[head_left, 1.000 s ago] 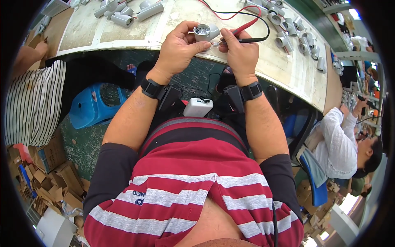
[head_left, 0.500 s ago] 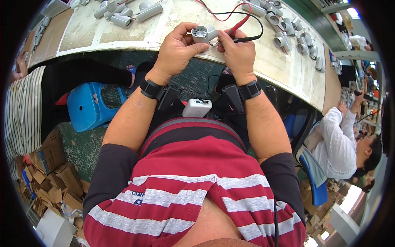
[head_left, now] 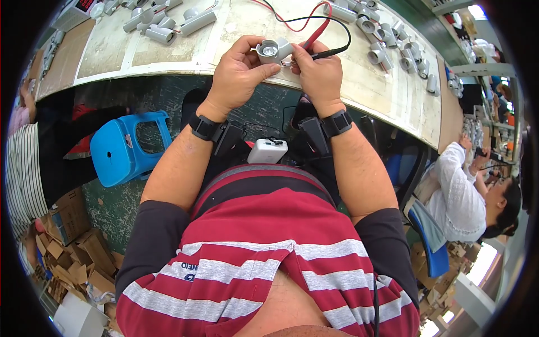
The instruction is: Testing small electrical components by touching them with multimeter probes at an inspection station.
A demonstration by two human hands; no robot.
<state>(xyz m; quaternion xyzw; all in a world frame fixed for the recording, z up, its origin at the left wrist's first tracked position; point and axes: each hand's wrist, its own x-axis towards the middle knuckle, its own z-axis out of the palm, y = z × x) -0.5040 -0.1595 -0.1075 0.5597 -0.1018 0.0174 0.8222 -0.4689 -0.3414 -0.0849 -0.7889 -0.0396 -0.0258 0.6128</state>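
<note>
My left hand (head_left: 238, 77) grips a small grey plastic lamp housing (head_left: 285, 50), a short tube with a round cup, above the near edge of the workbench (head_left: 236, 53). The cup faces up and looks pale and shiny inside. My right hand (head_left: 320, 76) is closed round a red test probe (head_left: 318, 32) and a black test probe (head_left: 330, 53). Their tips meet the area by the housing's tube end, where short thin wires (head_left: 288, 63) show between my fingers. Exact contact is too small to make out.
Several grey housings (head_left: 193, 21) lie at the far left of the bench and more grey housings (head_left: 377, 54) at the right. A box with a red display (head_left: 84, 5) stands far left. Below are a blue stool (head_left: 112, 151) and a white box (head_left: 268, 151). Co-workers sit or stand at both sides.
The housing's cup has tilted slightly, and its slotted inside now looks smooth and bright. Both hands have shifted a little left. The co-worker at left has moved further left.
</note>
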